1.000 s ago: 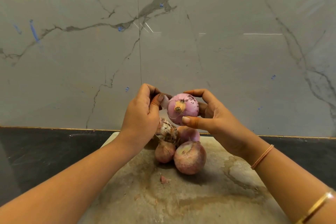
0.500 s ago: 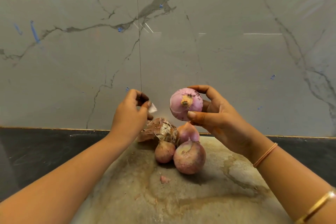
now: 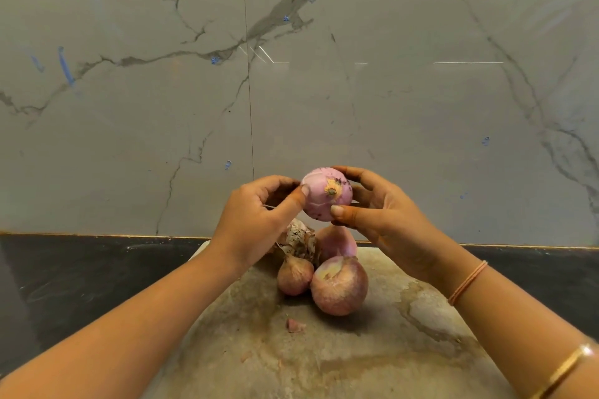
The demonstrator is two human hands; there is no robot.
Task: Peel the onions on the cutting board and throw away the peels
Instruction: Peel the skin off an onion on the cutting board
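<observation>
A mostly peeled pink onion [image 3: 319, 201] is held up above the cutting board [image 3: 340, 353], root end toward me. My right hand [image 3: 385, 214] grips it between thumb and fingers. My left hand [image 3: 256, 220] meets it from the left, thumb tip on its skin and fingers curled behind. Below on the board lie a large unpeeled onion [image 3: 339, 285], a small unpeeled onion [image 3: 294, 276], another pink onion [image 3: 335, 241] and a heap of dry peels [image 3: 299, 238].
A small scrap of peel [image 3: 294, 324] lies on the stained board in front of the onions. The board sits on a dark countertop [image 3: 81, 275] against a grey marble wall [image 3: 291, 91].
My left hand drew away to the left with a small bit of peel, then came back to the onion. My right hand kept the onion raised, turning it slightly.
</observation>
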